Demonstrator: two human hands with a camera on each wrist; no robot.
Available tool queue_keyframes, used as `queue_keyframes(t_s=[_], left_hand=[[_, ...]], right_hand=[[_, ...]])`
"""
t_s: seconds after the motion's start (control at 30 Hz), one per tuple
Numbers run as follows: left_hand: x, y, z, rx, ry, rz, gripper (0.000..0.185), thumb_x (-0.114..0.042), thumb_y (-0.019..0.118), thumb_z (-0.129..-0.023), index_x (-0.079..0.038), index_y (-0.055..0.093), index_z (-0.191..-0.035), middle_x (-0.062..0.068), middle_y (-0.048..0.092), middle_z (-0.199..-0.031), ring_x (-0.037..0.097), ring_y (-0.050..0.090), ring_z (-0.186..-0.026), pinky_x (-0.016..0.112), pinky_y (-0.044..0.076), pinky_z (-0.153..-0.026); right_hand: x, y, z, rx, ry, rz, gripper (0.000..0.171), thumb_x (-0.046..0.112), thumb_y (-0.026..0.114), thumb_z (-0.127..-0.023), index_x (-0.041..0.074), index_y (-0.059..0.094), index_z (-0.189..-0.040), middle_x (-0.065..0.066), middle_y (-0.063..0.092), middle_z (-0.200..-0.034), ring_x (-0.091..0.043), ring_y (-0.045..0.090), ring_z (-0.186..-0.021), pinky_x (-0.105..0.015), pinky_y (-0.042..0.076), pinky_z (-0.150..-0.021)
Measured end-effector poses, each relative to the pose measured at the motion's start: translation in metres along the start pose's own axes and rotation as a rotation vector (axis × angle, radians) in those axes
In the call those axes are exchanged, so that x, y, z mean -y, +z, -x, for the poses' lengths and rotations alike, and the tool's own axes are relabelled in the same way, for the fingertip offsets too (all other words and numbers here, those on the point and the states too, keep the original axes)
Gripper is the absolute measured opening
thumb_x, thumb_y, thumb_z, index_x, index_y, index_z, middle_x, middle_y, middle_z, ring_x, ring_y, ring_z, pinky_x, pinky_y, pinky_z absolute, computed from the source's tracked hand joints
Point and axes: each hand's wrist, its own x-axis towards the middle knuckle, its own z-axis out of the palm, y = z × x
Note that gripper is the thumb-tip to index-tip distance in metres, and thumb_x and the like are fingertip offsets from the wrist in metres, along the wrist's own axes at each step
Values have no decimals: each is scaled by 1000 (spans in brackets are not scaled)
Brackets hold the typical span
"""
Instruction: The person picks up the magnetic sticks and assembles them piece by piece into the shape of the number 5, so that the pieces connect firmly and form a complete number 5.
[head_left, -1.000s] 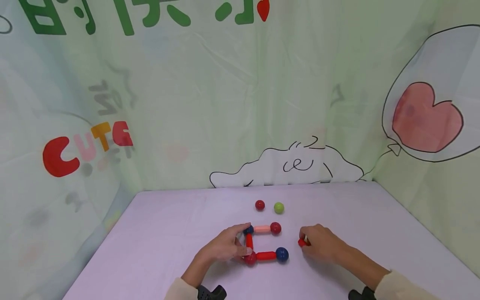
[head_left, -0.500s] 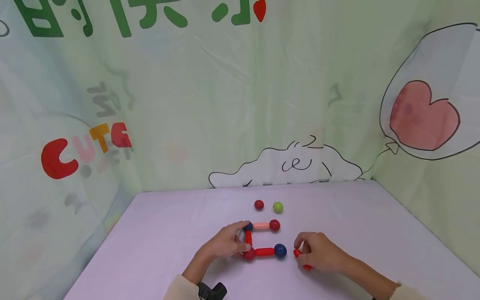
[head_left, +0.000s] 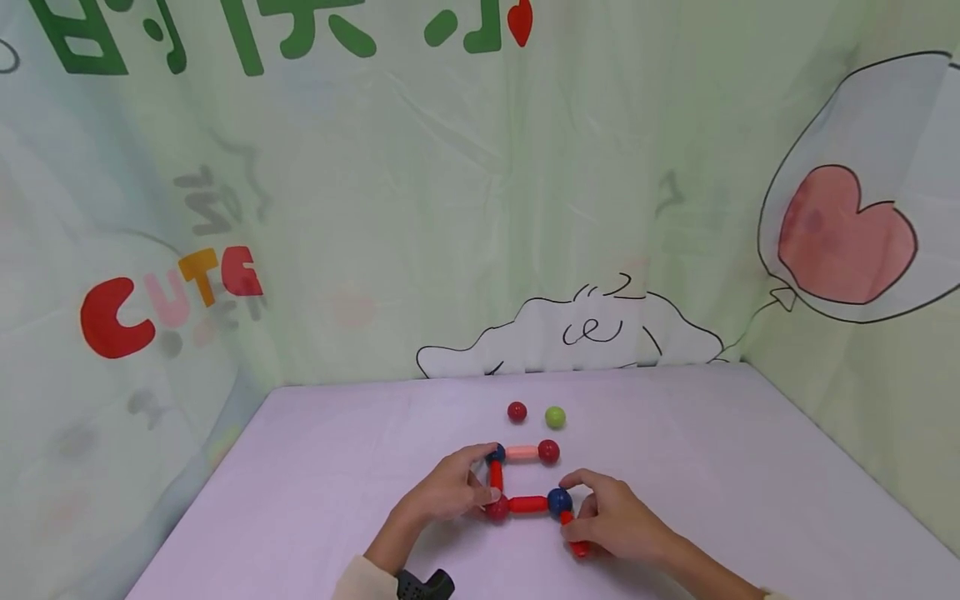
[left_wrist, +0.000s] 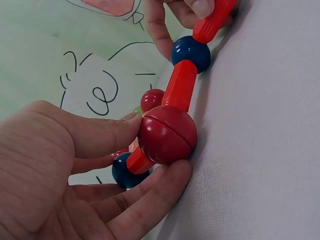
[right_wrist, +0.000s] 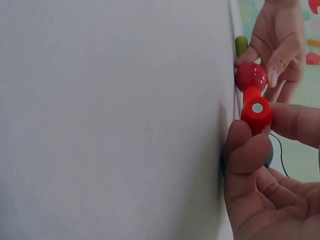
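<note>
Magnetic rods and balls form a three-sided figure on the table. My left hand (head_left: 450, 487) grips its near red ball (left_wrist: 167, 135) between thumb and fingers, a forefinger up by the far blue ball (head_left: 494, 455). From the near red ball, one red rod (head_left: 528, 505) runs right to a larger blue ball (head_left: 559, 502). A pink rod (head_left: 522, 452) ends in another red ball (head_left: 549, 452). My right hand (head_left: 618, 517) pinches a loose-ended red rod (head_left: 581, 549), its other end at the larger blue ball. A silver disc (right_wrist: 257, 108) shows in its near end.
Behind the figure lie a separate red ball (head_left: 517, 412) and a green ball (head_left: 555, 417). The pale table (head_left: 337, 467) meets a printed cloth backdrop (head_left: 390, 208) at its far edge. A black wrist strap (head_left: 425, 586) shows below my left hand.
My right hand has moved left and toward me, bringing the red rod from beside the figure to its larger blue ball. My left hand keeps its grip on the near red ball.
</note>
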Motion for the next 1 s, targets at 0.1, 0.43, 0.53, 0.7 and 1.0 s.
queue_keyframes(t_s=[0.1, 0.43, 0.53, 0.7, 1.0], left_hand=[[0, 0, 0, 1, 15, 0, 68, -12, 77, -89, -15, 49, -151, 5, 59, -106, 20, 63, -70, 32, 51, -63], [-3, 0, 1, -2, 18, 3, 69, -10, 77, -89, -14, 48, -151, 6, 61, -97, 21, 62, -69, 33, 49, -61], [-2, -1, 1, 0, 37, 14, 69, -8, 76, -89, -14, 47, -152, 7, 63, -90, 21, 63, -67, 32, 48, -59], [0, -2, 4, -17, 47, 6, 65, -11, 74, -91, -15, 48, -151, 7, 63, -89, 19, 62, -67, 32, 48, -59], [-5, -17, 11, -103, 22, 16, 59, -14, 70, -94, -13, 49, -149, 13, 63, -106, 19, 69, -67, 35, 57, -66]], right_hand=[[2, 6, 0, -56, 52, -24, 57, 18, 84, -81, 5, 57, -130, -6, 63, -71, -21, 57, -59, -32, 51, -57], [-8, 6, -1, -73, 37, -117, 52, 21, 79, -88, 3, 57, -132, -8, 63, -66, -20, 56, -49, -31, 49, -50], [-12, 5, -3, -57, 26, -149, 50, 20, 77, -90, 1, 58, -132, -9, 63, -66, -20, 58, -48, -30, 49, -49], [-14, 4, -5, -40, 19, -150, 51, 23, 77, -91, 2, 59, -134, -9, 63, -66, -20, 58, -48, -28, 46, -47], [-13, 8, -8, -74, 31, -128, 46, 24, 78, -90, 5, 63, -129, -8, 59, -62, -20, 55, -45, -27, 40, -47]])
